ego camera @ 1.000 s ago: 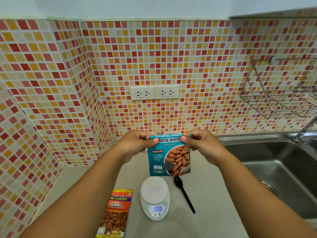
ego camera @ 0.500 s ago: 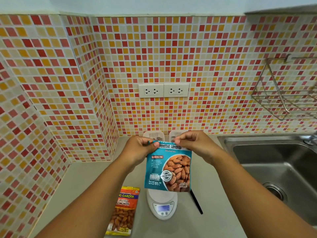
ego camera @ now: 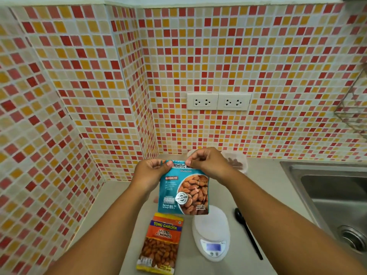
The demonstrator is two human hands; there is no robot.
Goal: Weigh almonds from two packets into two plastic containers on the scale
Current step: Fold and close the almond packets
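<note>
While the blue almond packet (ego camera: pixel 183 190) hangs upright above the counter (ego camera: pixel 264 197), just behind the scale (ego camera: pixel 211 233), its top edge is pinched by the left hand (ego camera: pixel 151 171) and right hand (ego camera: pixel 206 162). Both grips are clamped side by side along that seam, so a tear would probably run across it.

Place: home kitchen, corner of a worktop.
Walls: small mosaic tiles (ego camera: pixel 218 56) in red, orange and cream, floor-to-top behind the table and round the left corner.
Power: two white double sockets (ego camera: pixel 218 101) set in the back wall.
Sink: stainless steel basin (ego camera: pixel 335 197) sunk into the table at right, drain (ego camera: pixel 353 238) showing.
Rack: wire shelf (ego camera: pixel 355 114) fixed to the tiles above the sink, blurred.
Table: pale grey surface (ego camera: pixel 264 185).
Kitchen gear: white digital scale (ego camera: pixel 212 235), black plastic spoon (ego camera: pixel 248 233), two almond packets, one lying flat (ego camera: pixel 161 245).
</note>
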